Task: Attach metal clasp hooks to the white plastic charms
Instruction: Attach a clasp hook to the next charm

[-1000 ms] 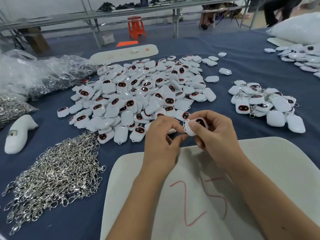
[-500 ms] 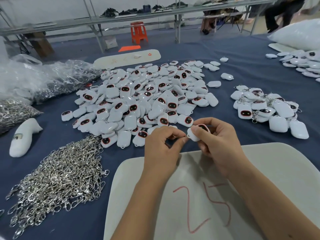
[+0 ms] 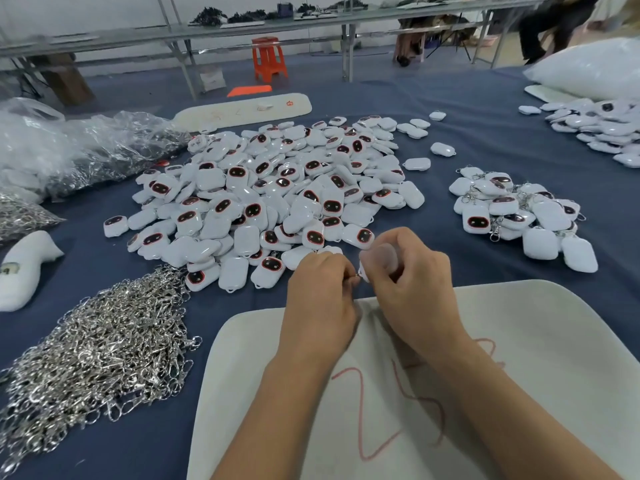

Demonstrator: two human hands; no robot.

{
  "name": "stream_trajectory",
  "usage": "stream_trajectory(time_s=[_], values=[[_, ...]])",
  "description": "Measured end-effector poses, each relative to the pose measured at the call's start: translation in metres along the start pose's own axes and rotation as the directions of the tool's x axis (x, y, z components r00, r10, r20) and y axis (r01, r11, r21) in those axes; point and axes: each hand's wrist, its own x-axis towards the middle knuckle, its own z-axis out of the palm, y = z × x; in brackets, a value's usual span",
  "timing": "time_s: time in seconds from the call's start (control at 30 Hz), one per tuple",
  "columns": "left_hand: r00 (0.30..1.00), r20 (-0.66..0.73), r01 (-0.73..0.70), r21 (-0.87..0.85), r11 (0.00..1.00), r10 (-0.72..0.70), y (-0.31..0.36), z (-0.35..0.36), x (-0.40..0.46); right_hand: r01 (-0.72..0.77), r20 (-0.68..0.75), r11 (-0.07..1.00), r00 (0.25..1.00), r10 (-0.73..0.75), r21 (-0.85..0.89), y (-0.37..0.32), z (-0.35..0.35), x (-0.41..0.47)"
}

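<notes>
My right hand (image 3: 412, 289) grips one white charm (image 3: 379, 259), blurred and mostly hidden by the fingers. My left hand (image 3: 320, 299) pinches a small metal clasp hook (image 3: 355, 279) right at the charm's edge. Both hands meet above the front of the blue table, just over the white board's far edge. A big pile of loose white charms (image 3: 277, 199) with dark red-rimmed faces lies behind them. A heap of metal clasp hooks (image 3: 100, 355) lies at the left. A smaller pile of charms with hooks on them (image 3: 519, 216) sits at the right.
A white board (image 3: 519, 375) marked with red numerals lies under my forearms. Clear plastic bags (image 3: 69, 150) with more hooks sit at the far left, beside a white bottle-shaped object (image 3: 24, 268). More charms (image 3: 595, 129) lie at the far right. An orange stool (image 3: 268, 58) stands beyond the table.
My hands have drawn closer together and turned. The charm's dark face, seen before between my right fingers, is now hidden, and the view has tilted down slightly.
</notes>
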Motion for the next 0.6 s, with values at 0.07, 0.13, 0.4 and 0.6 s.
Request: stream_trajectory(time_s=[0.07,0.13,0.4,0.6], values=[[1.000,0.030,0.005,0.045,0.999,-0.006,0.002,0.001,0.000,0.036,-0.013,0.999,0.999,-0.037,-0.039,-0.003,0.004,-0.004],[0.999,0.013,-0.052,0.131,0.990,0.051,0.007,0.003,0.000,0.096,-0.041,0.987,0.994,-0.102,-0.128,-0.005,0.008,-0.010],[0.976,-0.052,0.164,-0.460,0.873,-0.211,-0.002,0.006,-0.001,-0.212,-0.013,0.920,0.973,0.229,0.329,-0.001,0.007,-0.001],[0.959,0.034,0.203,-0.771,0.604,-0.280,0.001,0.002,0.003,-0.394,0.166,0.639,0.907,0.387,0.661,-0.002,0.006,0.002]])
